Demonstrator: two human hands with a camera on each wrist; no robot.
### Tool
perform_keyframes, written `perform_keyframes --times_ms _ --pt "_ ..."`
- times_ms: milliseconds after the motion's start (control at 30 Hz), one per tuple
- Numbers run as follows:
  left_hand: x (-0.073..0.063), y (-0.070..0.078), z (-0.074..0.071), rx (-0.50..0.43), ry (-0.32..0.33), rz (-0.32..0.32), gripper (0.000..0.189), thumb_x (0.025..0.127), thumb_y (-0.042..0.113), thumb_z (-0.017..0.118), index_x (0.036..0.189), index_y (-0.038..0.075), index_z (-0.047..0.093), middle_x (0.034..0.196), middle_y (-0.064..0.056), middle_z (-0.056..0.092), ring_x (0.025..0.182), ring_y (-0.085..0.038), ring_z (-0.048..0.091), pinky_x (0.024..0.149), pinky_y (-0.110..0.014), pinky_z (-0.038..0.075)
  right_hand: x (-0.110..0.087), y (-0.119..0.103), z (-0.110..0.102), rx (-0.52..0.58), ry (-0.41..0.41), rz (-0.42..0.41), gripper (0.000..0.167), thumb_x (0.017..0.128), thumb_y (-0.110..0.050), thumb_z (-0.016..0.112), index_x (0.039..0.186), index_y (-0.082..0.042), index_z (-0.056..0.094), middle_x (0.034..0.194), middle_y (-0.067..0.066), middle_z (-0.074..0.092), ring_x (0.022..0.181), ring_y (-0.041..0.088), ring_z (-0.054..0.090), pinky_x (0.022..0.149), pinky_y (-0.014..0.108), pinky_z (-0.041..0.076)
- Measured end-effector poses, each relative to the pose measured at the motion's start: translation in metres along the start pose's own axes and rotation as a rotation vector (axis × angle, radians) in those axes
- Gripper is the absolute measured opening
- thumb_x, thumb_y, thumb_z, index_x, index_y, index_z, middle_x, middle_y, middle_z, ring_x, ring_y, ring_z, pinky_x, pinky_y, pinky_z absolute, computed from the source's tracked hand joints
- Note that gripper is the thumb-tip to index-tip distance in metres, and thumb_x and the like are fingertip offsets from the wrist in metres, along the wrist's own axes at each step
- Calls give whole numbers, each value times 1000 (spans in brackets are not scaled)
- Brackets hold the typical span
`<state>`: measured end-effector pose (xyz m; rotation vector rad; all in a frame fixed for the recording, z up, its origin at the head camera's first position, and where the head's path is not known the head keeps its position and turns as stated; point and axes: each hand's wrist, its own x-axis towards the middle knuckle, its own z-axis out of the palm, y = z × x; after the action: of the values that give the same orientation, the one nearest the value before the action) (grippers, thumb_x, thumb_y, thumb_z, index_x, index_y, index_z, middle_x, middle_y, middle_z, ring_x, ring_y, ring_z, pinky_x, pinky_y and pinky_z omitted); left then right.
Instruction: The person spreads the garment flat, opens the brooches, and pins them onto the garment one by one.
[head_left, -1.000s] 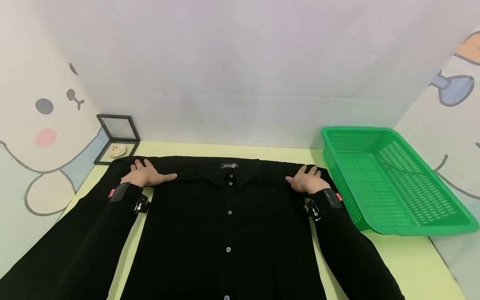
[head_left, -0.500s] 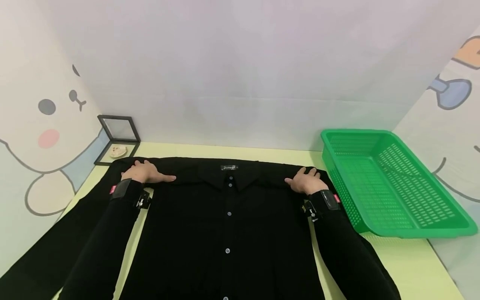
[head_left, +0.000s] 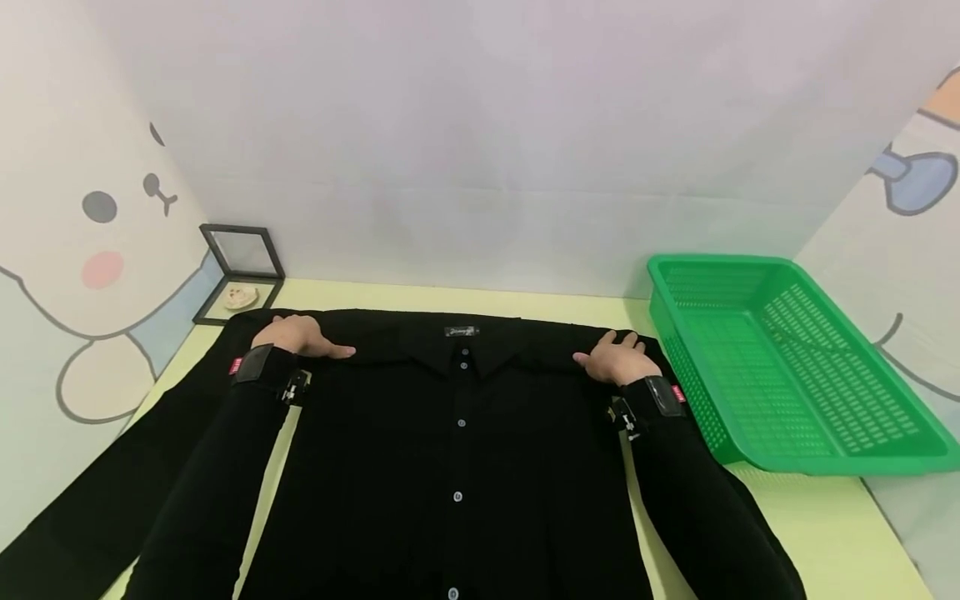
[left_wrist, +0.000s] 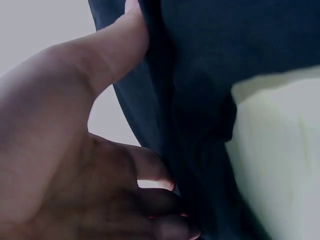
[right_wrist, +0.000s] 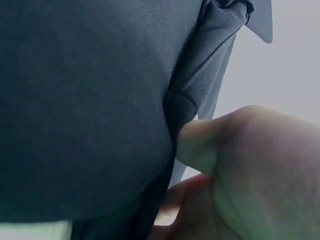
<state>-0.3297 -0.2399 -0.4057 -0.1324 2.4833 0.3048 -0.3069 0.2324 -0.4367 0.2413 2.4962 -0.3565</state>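
Observation:
A black button-up shirt (head_left: 405, 417) lies face up and spread out, its collar (head_left: 431, 346) and neck label (head_left: 461, 331) toward the back wall. My left hand (head_left: 296, 335) rests on the shoulder at the left, thumb pointing inward along it. In the left wrist view, that hand's fingertips (left_wrist: 165, 182) touch the dark cloth. On the opposite shoulder rests my right hand (head_left: 618, 360), with its fingers spread and thumb toward the collar. Up close in the right wrist view, the right thumb (right_wrist: 197, 150) presses against the fabric. The shirt's lower end is out of frame.
A green plastic basket (head_left: 795, 392) stands at the right, close beside the shirt's right shoulder. In the back left corner is a black-framed hinged case (head_left: 242, 275) with a small pale object (head_left: 241, 297) in it. The pale yellow table (head_left: 840, 533) meets a white wall (head_left: 480, 233).
My left hand has shifted slightly and its fingers show less from above. The right hand stays on its shoulder, and the shirt lies almost as before.

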Motion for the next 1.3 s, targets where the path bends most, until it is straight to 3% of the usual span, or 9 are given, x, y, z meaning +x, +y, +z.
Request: perform_keyframes --times_ms 300,400,600,900,1300 --pt "-1 7 -1 46 16 8 98 95 64 63 147 -17 42 154 -50 15 142 -69 19 114 -69 35 2 -1 -2 -7 -2 8 79 114 -43 34 160 13 2 159 47 -8 150 61 -1 125 67 7" --pt "0 6 -3 26 19 -3 102 94 66 64 149 -16 40 154 -51 13 140 -69 22 111 -68 39 1 -3 -5 -14 10 11 79 114 -43 34 160 12 2 160 46 -8 151 60 0 125 68 8" --pt "5 3 -3 -27 12 -10 109 91 68 66 153 -16 33 156 -51 1 145 -67 10 114 -71 32 0 -1 -6 -14 9 17 78 114 -43 33 160 12 2 159 47 -7 150 61 0 125 68 7" --pt "4 -8 0 -56 -1 -38 119 88 71 67 154 -18 23 154 -52 -9 142 -72 9 111 -75 31 -1 -6 2 -56 7 -29 76 114 -40 32 158 16 5 157 50 -4 148 63 4 125 67 9" --pt "9 -10 10 -99 60 -44 133 86 73 67 155 -20 4 158 -49 -10 149 -64 -1 111 -82 22 -1 1 3 -74 -3 -51 76 114 -40 31 157 18 7 155 53 -2 146 66 3 123 69 9"
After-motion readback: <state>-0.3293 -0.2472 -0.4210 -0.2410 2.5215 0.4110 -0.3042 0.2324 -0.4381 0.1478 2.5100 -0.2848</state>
